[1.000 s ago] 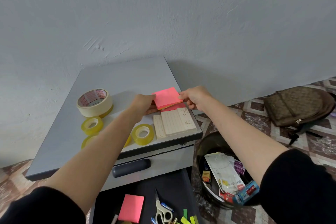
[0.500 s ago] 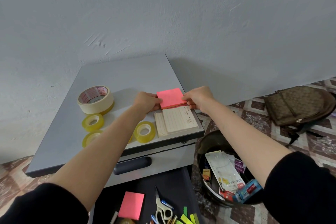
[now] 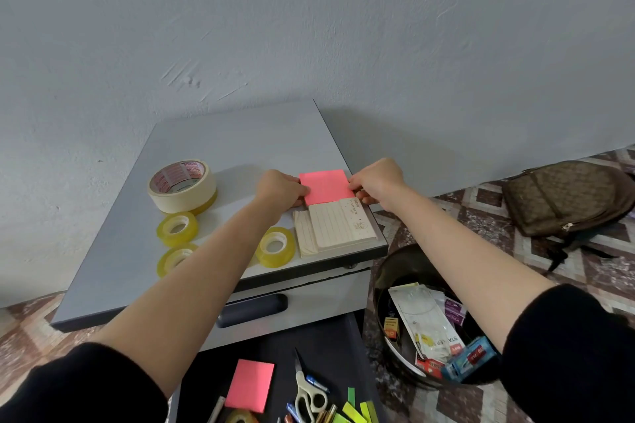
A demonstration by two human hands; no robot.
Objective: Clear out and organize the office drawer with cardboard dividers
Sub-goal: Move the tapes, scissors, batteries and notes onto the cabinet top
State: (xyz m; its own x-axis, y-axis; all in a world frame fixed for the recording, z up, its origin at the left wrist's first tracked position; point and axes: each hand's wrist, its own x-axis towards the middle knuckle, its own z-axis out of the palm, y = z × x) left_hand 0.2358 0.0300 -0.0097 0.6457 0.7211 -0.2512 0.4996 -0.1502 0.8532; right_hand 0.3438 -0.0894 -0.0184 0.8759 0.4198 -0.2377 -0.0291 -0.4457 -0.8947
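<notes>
Head view: left hand [image 3: 280, 191] and right hand [image 3: 378, 182] pinch pink pad [image 3: 324, 186], fingers [image 3: 357, 186] half-hidden.

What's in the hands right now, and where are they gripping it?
The pink sticky-note pad, lying on the cabinet top: the left hand grips its left edge, the right hand its right edge.
</notes>
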